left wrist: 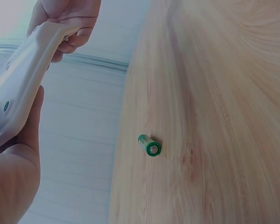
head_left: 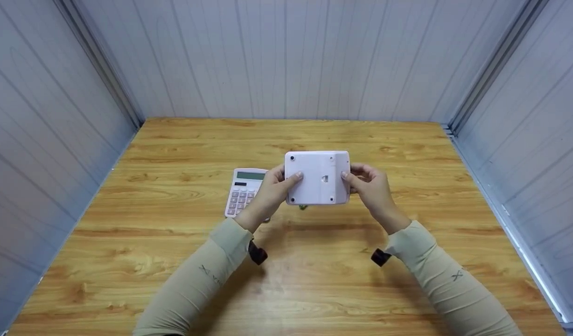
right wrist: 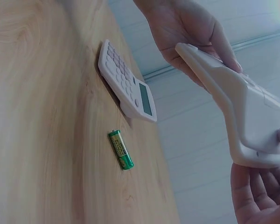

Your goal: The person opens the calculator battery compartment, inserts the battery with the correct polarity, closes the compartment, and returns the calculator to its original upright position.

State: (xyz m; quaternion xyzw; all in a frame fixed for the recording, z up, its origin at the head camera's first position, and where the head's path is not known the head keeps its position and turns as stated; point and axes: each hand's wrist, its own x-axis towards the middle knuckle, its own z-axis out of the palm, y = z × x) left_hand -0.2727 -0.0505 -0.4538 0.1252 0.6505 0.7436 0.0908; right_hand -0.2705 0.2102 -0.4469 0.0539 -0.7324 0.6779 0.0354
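Observation:
Both hands hold up a white calculator (head_left: 313,179) above the table, its back towards the head camera, with small dark feet and a little square latch. My left hand (head_left: 269,192) grips one end, thumb on the back and fingers behind. At the other end my right hand (head_left: 374,193) pinches the raised wedge edge between thumb and fingers. The keys are turned away from the head view. A green battery (right wrist: 121,150) lies on the table below, mostly hidden in the head view. Left of it lies another white calculator (head_left: 242,193), face up, partly covered by my left hand.
A wood-grain table (head_left: 314,289) lies beneath, with pale panel walls (head_left: 286,60) at the back and both sides. Dark wrist cameras (head_left: 380,257) hang below the sleeves.

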